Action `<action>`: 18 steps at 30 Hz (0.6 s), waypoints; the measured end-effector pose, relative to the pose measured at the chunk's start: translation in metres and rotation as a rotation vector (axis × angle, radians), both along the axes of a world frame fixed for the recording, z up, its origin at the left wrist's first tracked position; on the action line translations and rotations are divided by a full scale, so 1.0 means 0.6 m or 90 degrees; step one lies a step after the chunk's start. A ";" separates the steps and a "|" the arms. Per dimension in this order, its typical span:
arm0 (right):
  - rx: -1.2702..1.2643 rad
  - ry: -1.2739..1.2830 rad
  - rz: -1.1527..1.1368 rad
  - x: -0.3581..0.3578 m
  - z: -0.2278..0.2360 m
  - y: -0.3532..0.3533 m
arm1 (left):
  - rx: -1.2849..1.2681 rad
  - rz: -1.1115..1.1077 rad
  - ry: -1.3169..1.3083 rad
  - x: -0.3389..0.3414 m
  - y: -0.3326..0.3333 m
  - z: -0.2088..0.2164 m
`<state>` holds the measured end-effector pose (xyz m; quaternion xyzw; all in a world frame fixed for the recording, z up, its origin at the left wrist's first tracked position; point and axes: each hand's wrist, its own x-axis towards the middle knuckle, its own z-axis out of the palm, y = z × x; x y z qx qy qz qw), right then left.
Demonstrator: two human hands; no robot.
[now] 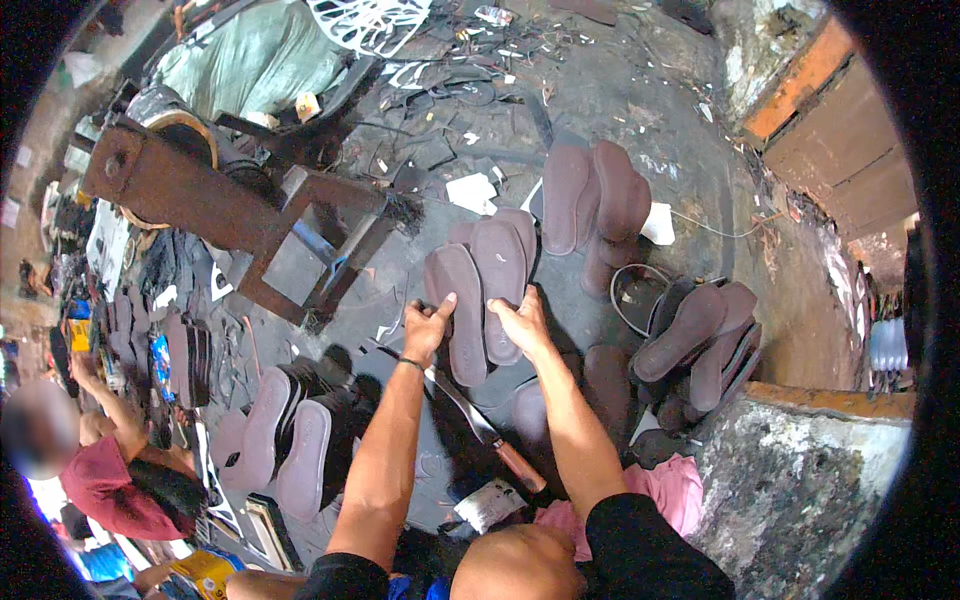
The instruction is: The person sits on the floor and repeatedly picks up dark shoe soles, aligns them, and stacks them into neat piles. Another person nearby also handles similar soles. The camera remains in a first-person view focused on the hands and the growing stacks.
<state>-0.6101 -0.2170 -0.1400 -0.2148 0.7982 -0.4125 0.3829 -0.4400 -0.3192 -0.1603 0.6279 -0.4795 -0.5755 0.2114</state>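
In front of me, my left hand grips a brown sandal sole by its outer edge, thumb on top. A matching sole is in my right hand, pinched at its right side. The two soles lie side by side, nearly touching, toes pointing away. More brown soles show partly behind their far ends. Below my hands, between the forearms, a long knife with a wooden handle rests on the floor; my left hand is closest to its tip.
Stacks of brown soles stand at far right, near right and near left. A rusty metal frame occupies the left. Scraps litter the floor. Another person in a red shirt sits far left. A stained ledge borders the right.
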 end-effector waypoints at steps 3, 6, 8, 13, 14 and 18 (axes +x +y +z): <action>-0.067 -0.021 -0.044 -0.036 0.042 0.032 | 0.133 -0.025 0.064 -0.004 0.004 0.031; 0.001 0.213 0.059 -0.057 0.140 0.072 | 0.068 -0.032 0.059 0.026 -0.015 0.032; 0.090 0.353 0.130 -0.056 0.153 0.087 | 0.019 -0.063 0.115 0.035 -0.020 0.030; -0.039 0.232 0.021 -0.067 0.054 0.096 | 0.100 -0.032 0.251 -0.013 -0.031 0.062; -0.113 0.122 -0.039 -0.077 0.037 0.096 | 0.114 -0.036 0.225 -0.020 -0.027 0.070; -0.209 -0.212 -0.161 -0.081 0.072 0.068 | 0.123 0.066 0.155 0.018 -0.040 0.053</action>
